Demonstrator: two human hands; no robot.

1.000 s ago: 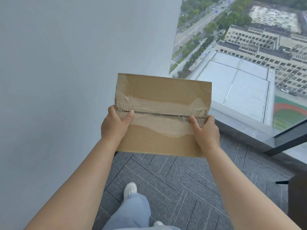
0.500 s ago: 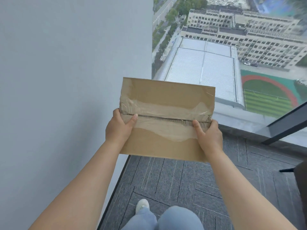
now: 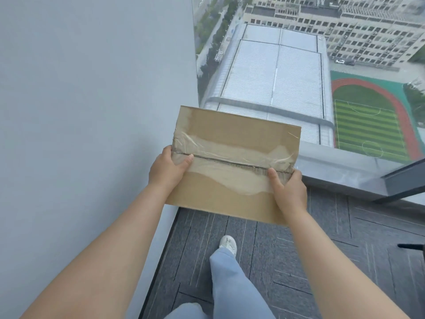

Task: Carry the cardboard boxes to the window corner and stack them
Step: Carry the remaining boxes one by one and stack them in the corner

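A brown cardboard box point(image 3: 232, 134) with clear tape along its top seam is held out in front of me, above the floor. My left hand point(image 3: 166, 168) grips its left side with the thumb on top near the seam. My right hand point(image 3: 287, 188) grips its right side, thumb on the taped seam. The box hangs over the corner where the grey wall point(image 3: 92, 111) meets the window point(image 3: 276, 65). No other boxes are in view; the floor right under the box is hidden.
Dark grey carpet tiles point(image 3: 322, 249) cover the floor. The window sill point(image 3: 345, 171) runs along the right behind the box. A dark window frame bar point(image 3: 404, 180) slants at the right. My leg and white shoe point(image 3: 227, 244) step forward below the box. A black object point(image 3: 411, 246) pokes in at the right edge.
I have walked closer to the window corner with the box; the wall edge and sill now sit nearer. My grip on both sides is unchanged. My right foot has stepped forward.
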